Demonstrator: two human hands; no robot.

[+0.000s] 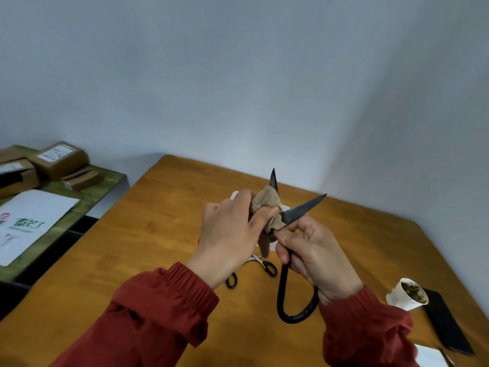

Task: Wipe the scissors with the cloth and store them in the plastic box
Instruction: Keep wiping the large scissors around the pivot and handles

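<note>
Two pairs of scissors are showing: one large black pair [301, 213] and one small pair [260, 260]. One cloth [266, 202] is showing between two hands, one left hand [230, 229] and one right hand [315, 258]. One paper cup [407, 295] and one black slab [447, 321] are sitting on one wooden table [158, 234]. At least three cardboard boxes [62, 160] and one white sheet [34, 215] are lying on one green side table [105, 181]

Plain grey-white walls [238, 75], orange-brown wood table [158, 221], green side table [105, 181] at left w/ cardboard boxes [62, 161], prob. parcels.
</note>
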